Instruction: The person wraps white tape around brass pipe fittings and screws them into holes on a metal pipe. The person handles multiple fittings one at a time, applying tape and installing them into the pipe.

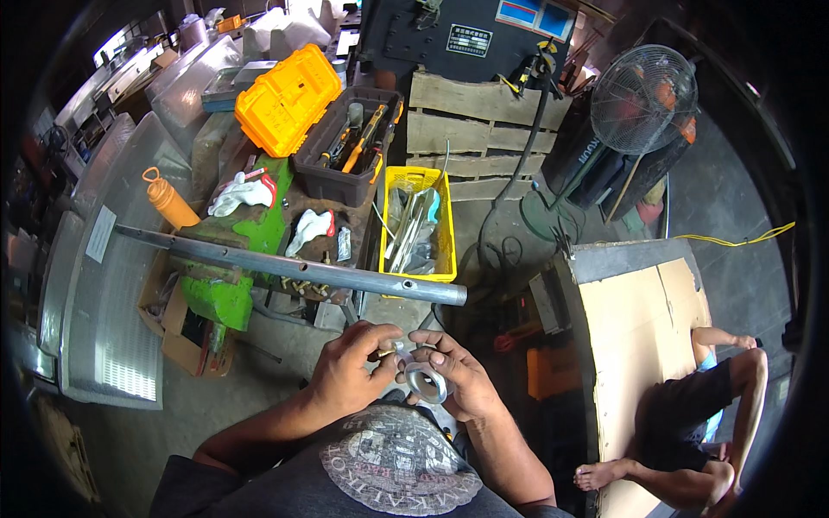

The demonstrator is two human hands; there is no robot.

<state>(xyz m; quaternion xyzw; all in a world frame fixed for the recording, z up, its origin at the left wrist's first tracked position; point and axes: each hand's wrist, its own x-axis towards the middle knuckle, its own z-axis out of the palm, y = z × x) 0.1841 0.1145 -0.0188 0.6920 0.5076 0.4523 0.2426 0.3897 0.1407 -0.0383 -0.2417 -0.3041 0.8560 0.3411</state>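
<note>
A long grey pipe lies across a green-and-brown worktop. Left of the pipe's left end is one white label sheet, its print too small to read. Just beyond that end stands one orange bottle. Beyond the pipe's middle are two white gloves with red edging and one dark tool case, its yellow lid bearing handwritten marks.

Nearer than the pipe's right half is the left hand; its grip curls at the ring's small projection, whether pinching I cannot tell. Beyond the pipe's right end is one yellow crate. Nearer than that end is one metal ring, silvery, round and hollow. The right hand has its grip pinching the ring between thumb and fingers. Far beyond, one dark plate carries pale lettering.
</note>
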